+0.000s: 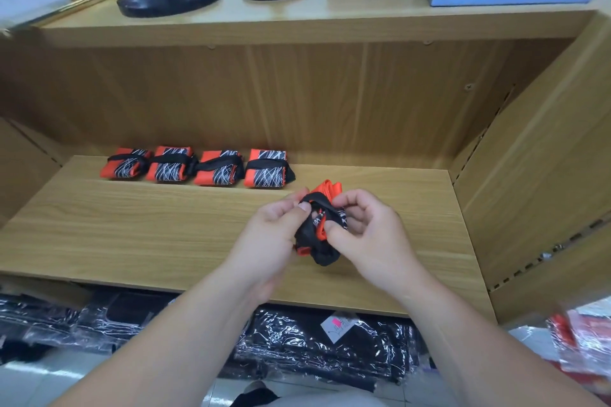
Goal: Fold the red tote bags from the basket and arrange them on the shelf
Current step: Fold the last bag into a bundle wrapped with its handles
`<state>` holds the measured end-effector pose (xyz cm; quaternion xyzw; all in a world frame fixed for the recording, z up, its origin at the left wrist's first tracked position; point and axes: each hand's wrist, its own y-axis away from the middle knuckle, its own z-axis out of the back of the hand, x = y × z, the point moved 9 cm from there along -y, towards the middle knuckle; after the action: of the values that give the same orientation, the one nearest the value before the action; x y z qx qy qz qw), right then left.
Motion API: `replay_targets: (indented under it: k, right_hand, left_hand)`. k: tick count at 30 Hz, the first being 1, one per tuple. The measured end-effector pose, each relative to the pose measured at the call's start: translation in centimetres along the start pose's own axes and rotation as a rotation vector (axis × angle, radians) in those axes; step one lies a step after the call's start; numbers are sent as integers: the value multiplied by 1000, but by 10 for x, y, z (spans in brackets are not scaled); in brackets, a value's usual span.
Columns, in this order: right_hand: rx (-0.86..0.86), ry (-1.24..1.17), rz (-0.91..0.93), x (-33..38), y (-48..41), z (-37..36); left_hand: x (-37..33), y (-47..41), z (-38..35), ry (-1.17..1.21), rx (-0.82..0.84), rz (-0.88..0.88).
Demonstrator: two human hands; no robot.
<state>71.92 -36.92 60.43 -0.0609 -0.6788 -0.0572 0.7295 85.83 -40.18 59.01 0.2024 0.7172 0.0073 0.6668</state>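
On the wooden shelf (139, 228), at about ten o'clock from the hands, four folded bags (197, 168) sit side by side in a neat row near the back. Each one is red with a black strap tied round it. That part looks done.

Going right, at about one o'clock from the row's end, a fifth bag (319, 225) is held just above the shelf. The left hand (276, 225) pinches its black strap at nine o'clock. The right hand (362, 231) grips the bundle at three o'clock. Both hands are close together, closed on the same bag. It looks half wrapped, so I think the strap is being tied now.

There is room at three o'clock of the row for it. The basket is not in view, so I cannot tell how many bags are left.
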Motion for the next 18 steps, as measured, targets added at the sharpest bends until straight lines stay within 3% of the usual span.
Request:
replay_targets:
  k: [7, 13, 18]
  right_hand:
    - [87, 43, 31, -1, -7, 0]
    - [390, -226, -183, -10, -14, -10]
    - [403, -481, -271, -15, -17, -14]
  left_hand:
    - [-1, -1, 9, 127, 34, 77]
    - [1, -4, 5, 228, 106, 131]
    - [2, -12, 2, 270, 66, 116]
